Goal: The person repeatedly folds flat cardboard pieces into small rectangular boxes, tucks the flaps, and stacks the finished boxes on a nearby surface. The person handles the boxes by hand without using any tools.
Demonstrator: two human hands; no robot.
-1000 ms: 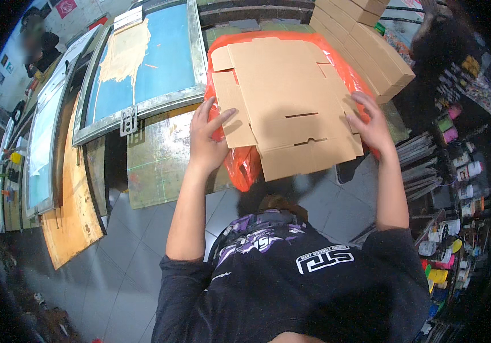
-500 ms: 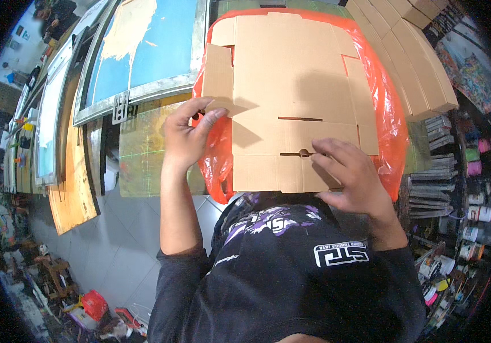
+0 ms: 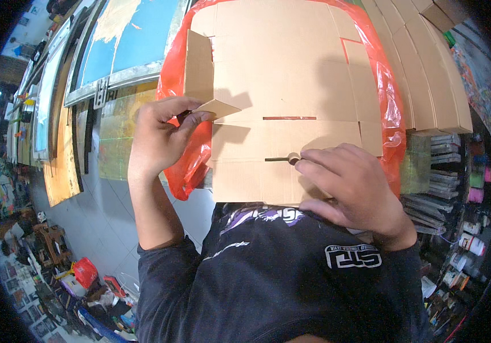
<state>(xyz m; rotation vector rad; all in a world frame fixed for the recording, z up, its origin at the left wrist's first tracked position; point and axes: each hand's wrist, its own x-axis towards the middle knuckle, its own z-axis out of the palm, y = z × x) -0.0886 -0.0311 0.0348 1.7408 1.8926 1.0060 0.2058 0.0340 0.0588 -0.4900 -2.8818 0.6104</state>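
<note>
A flat die-cut cardboard box blank (image 3: pixel 282 80) with slots and creases lies on a red plastic bag (image 3: pixel 185 168) in front of me. My left hand (image 3: pixel 168 131) pinches a small flap (image 3: pixel 218 108) at the blank's left edge, between thumb and fingers; the flap tilts up and casts a shadow. Beyond it a longer side flap (image 3: pixel 198 66) also stands partly raised. My right hand (image 3: pixel 351 186) rests at the near right part of the blank, fingertips by the half-round cut-out, thumb at the near edge. Its fingers are apart and curved.
Stacked cardboard boxes (image 3: pixel 428 74) stand at the far right. At the far left lies a framed blue screen (image 3: pixel 134 40) with a metal hinge (image 3: pixel 101 93). Wooden boards lean left. Grey slats (image 3: pixel 431 191) and small jars (image 3: pixel 473 244) line the right side.
My view has shifted, and the blank sits nearer to me. The left-side flaps have been lifted further up by my left hand. My right hand stays by the cut-out.
</note>
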